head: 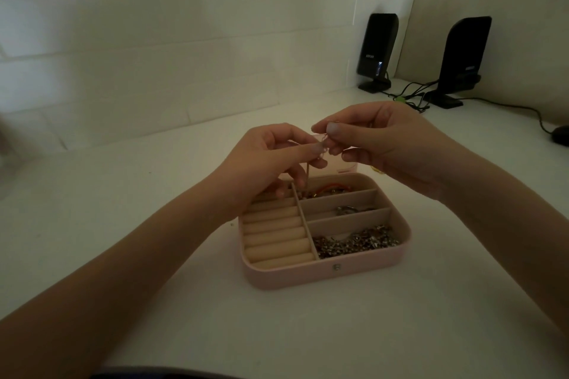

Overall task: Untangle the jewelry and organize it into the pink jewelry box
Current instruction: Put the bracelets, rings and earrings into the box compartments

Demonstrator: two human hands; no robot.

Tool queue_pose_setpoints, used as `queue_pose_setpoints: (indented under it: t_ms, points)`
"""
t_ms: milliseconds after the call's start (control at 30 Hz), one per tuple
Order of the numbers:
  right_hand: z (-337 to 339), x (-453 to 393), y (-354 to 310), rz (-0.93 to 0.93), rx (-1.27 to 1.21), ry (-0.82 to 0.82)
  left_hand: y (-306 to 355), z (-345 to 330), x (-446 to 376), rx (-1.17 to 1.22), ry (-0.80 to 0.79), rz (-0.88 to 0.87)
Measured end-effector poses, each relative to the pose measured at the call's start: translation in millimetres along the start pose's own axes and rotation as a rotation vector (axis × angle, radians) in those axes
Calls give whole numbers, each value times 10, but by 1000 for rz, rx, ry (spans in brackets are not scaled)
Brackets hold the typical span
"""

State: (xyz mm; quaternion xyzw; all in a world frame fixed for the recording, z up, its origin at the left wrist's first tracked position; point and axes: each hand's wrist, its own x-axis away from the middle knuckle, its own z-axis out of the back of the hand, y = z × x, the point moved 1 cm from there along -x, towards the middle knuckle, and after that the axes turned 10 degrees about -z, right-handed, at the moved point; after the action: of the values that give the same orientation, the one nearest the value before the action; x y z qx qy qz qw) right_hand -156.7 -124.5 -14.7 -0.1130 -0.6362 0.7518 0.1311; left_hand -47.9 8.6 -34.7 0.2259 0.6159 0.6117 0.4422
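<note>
The pink jewelry box lies open on the white table, ring rolls on its left side and three compartments on its right. A silver chain heap fills the near compartment, a small silver piece sits in the middle one, and an orange cord with metal bits lies in the far one. Above the box's far edge, my left hand and my right hand both pinch a thin chain. A strand of it hangs down toward the far compartment.
Two black speakers stand at the back right with cables trailing over the table. A dark mouse sits at the right edge. A white brick wall runs behind the table.
</note>
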Motion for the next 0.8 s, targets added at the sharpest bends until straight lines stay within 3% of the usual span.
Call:
queue_pose_setpoints:
  t_ms: [167,300,533,800]
  points:
    - [-16,4,2,22,110,70,-6,31,4,-238,142,-224]
    - [-41,8,6,10,156,75,57,66,14,-158,186,-325]
    - [-107,4,78,-178,-58,-172,84,66,32,-299,90,-416]
    - [-172,-10,106,-279,-229,-264,131,115,65,-788,-26,-777]
